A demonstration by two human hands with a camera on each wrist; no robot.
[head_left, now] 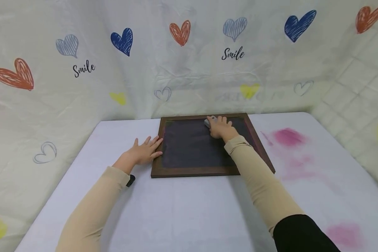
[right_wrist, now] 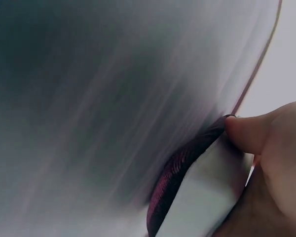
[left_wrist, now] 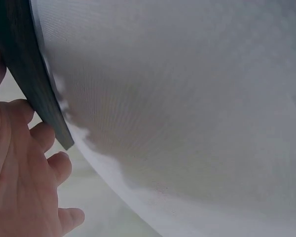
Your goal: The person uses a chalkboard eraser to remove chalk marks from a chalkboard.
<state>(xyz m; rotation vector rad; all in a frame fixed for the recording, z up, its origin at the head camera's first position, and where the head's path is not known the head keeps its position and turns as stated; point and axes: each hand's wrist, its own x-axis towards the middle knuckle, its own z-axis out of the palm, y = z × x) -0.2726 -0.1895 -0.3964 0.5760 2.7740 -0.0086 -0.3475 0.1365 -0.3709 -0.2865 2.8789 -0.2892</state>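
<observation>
A small chalkboard (head_left: 192, 147) with a brown wooden frame (head_left: 195, 171) lies on the table. My left hand (head_left: 145, 152) spreads its fingers along the frame's left side, fingertips on the wood; the left wrist view shows them at the frame's edge (left_wrist: 29, 69). Near the far edge of the board, my right hand (head_left: 222, 127) grips a board eraser (head_left: 207, 123). In the right wrist view the eraser has a whitish body (right_wrist: 202, 192) and dark felt (right_wrist: 170, 180) stained pink, against the board. Faint pale streaks run across the dark surface there.
A white cloth (head_left: 189, 206) covers the table, with pink smudges (head_left: 289, 137) to the right of the board. Behind the table hangs a pale curtain (head_left: 201, 73) printed with hearts and "Smile". A small black object (head_left: 130, 180) sits at my left cuff.
</observation>
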